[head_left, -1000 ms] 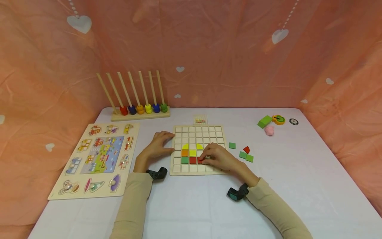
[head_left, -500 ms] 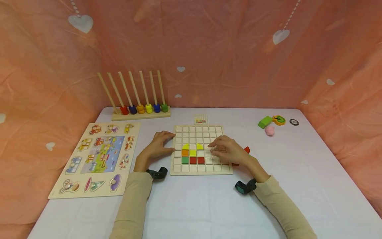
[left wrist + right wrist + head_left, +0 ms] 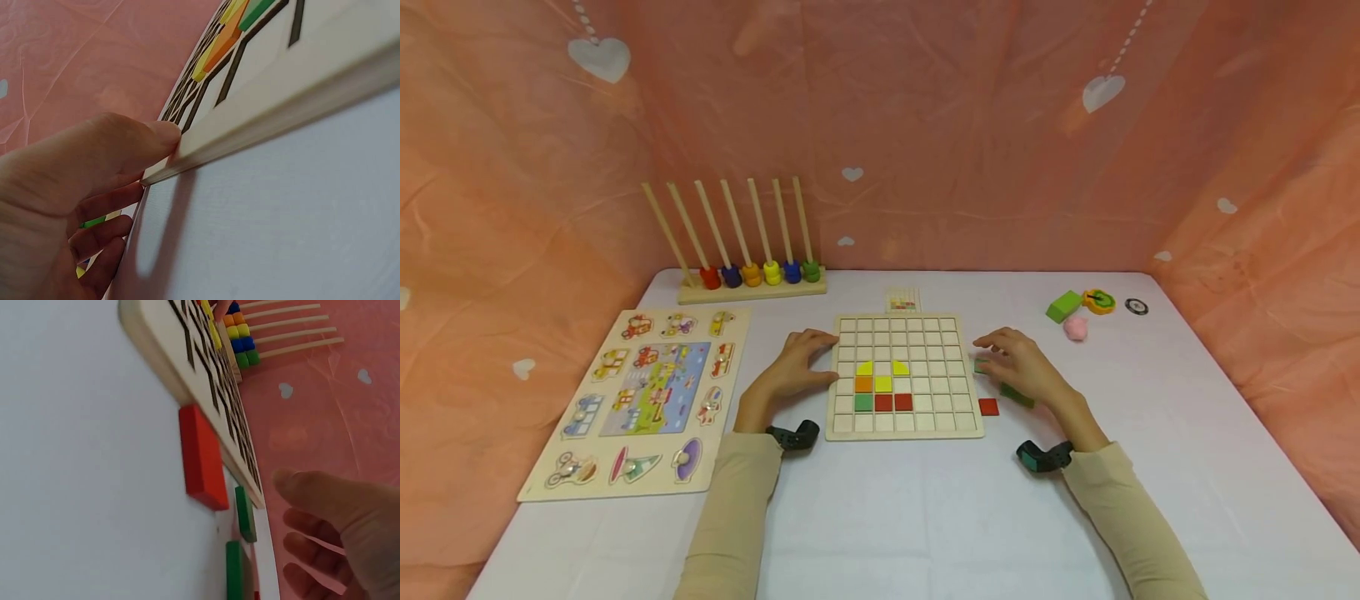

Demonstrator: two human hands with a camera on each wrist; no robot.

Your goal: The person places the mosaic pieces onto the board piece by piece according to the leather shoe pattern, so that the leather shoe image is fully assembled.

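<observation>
A wooden grid board [image 3: 937, 342] lies mid-table, its lower left cells holding red, green, orange and yellow tiles, two of the yellow ones rounded. My left hand [image 3: 793, 367] touches the board's left edge; in the left wrist view its thumb [image 3: 164, 134] lies on the rim. To the right of the board, my right hand [image 3: 1026, 367] hovers over loose green tiles [image 3: 1017, 394], fingers loosely bent, nothing between them. It partly hides another green tile [image 3: 981, 366]. A loose red square tile [image 3: 988, 407] sits close by the board's right edge, large in the right wrist view.
A small pattern card [image 3: 903, 301] lies behind the board. Back left stands a peg rack with coloured beads [image 3: 752, 292]; a picture puzzle [image 3: 580, 467] lies at left. A green block [image 3: 1064, 307], a pink piece [image 3: 1076, 327], an orange-green piece and a black ring are back right.
My right hand has let go of a red tile in the board's lower row and moved right, off the board to the loose tiles. My left hand has stayed at the left edge.
</observation>
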